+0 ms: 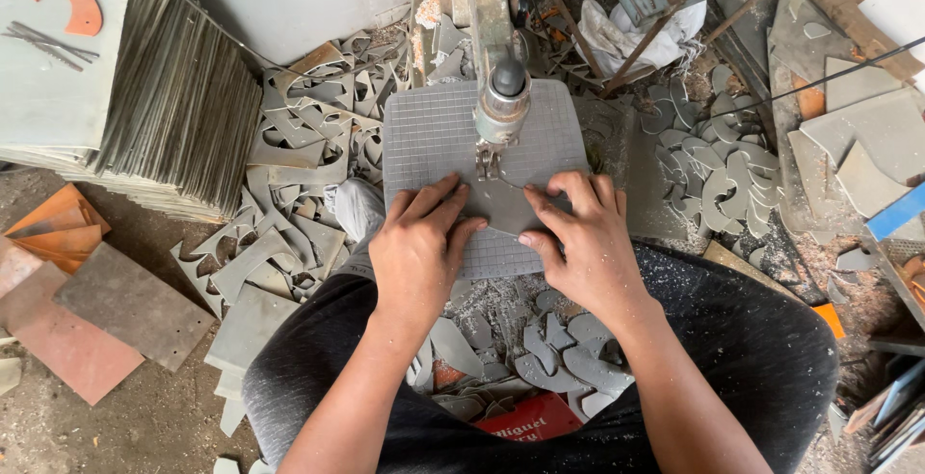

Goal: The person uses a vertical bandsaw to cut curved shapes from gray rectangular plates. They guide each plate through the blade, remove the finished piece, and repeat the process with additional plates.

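At far left a tall stack of grey sheets (183,98) stands beside a heap of cut-out offcuts (299,146) on the floor. At the centre, the left hand (419,248) lies flat, fingers spread, pressing a thin grey sheet piece (501,206) onto the gridded saw table (434,137), just under the saw head (501,98). The right hand (583,238) presses the same piece from the other side, fingers spread flat, with a pile of curved cut shapes (713,180) further right.
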